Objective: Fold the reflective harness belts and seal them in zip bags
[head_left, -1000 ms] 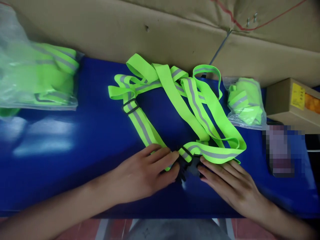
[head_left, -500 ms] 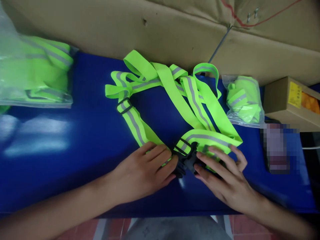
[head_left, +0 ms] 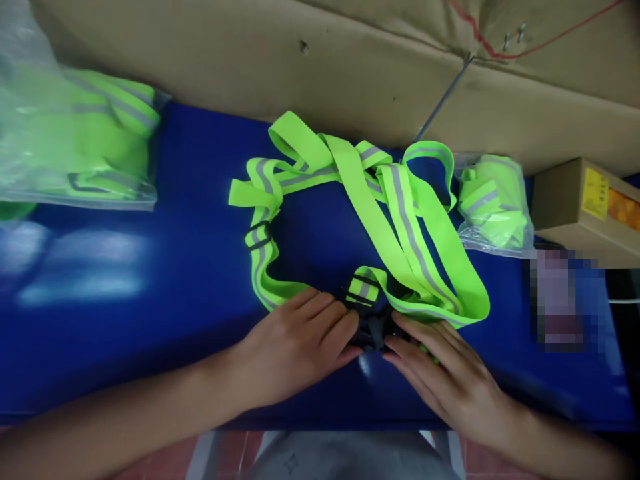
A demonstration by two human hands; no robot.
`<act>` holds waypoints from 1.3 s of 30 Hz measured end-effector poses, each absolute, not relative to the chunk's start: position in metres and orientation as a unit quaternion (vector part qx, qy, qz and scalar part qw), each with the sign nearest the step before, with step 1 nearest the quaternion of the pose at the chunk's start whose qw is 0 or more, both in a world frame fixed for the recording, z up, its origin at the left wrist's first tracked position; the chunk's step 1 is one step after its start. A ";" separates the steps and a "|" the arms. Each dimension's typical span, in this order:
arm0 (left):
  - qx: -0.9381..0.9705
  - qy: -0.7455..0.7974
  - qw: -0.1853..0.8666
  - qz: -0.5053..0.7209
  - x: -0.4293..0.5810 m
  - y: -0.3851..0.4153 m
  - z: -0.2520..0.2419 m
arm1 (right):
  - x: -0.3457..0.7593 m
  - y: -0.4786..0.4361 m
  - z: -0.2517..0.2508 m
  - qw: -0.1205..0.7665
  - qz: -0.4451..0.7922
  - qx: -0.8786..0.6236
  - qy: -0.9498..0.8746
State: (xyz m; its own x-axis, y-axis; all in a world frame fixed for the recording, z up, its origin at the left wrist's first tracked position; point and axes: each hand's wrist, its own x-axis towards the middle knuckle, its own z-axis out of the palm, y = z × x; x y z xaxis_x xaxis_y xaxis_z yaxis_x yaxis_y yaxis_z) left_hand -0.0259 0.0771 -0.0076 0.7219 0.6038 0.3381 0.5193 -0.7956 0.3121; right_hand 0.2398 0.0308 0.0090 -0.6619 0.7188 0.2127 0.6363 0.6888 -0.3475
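A neon yellow-green reflective strap harness [head_left: 400, 220] with grey stripes lies in loops on the blue table. At its near edge a black plastic buckle [head_left: 374, 331] sits between my two hands. My left hand [head_left: 305, 340] is closed on the buckle's left part, its fingers curled over it. The fingers of my right hand [head_left: 445, 367] grip the right part from the other side. Just above the buckle is a black strap slider [head_left: 363, 290], and another slider [head_left: 258, 236] sits on the left strap. Fingers hide much of the buckle.
A clear bag of neon straps [head_left: 100, 140] lies at the left, and a smaller bag [head_left: 495, 203] at the right. Beside it stand a cardboard box [head_left: 565, 200] and a blurred phone-like object [head_left: 555, 297]. Brown covered board [head_left: 250, 60] borders the table's back.
My hands have brought the buckle parts closer together. My right hand's fingers have drawn in around the buckle. The left strap has bent and slackened, and the slider above the buckle has turned.
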 end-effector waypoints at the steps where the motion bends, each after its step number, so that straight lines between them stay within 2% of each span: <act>1: 0.921 0.305 0.102 0.220 -0.026 0.076 -0.008 | 0.237 0.030 0.009 0.176 0.121 -0.384 -0.898; 13: 0.892 0.377 0.117 0.219 -0.018 0.061 -0.005 | 0.229 0.025 0.014 0.162 0.080 -0.441 -0.879; 22: 0.892 0.386 0.097 0.214 -0.013 0.063 -0.006 | 0.229 0.030 0.020 0.153 0.059 -0.417 -0.894; 33: 0.893 0.352 0.161 0.229 -0.008 0.057 -0.003 | 0.229 0.018 0.008 0.173 0.075 -0.386 -0.903; 39: 0.908 0.353 0.118 0.191 -0.014 0.059 -0.005 | 0.228 0.025 0.008 0.148 0.070 -0.407 -0.898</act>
State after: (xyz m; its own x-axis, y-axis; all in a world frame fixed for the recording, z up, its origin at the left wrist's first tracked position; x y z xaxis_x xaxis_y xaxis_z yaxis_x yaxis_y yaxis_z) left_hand -0.0144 0.0589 -0.0054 0.6778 0.6865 0.2632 0.5962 -0.7227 0.3497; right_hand 0.2284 0.0246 0.0076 -0.6244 0.7525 0.2095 0.7110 0.6586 -0.2465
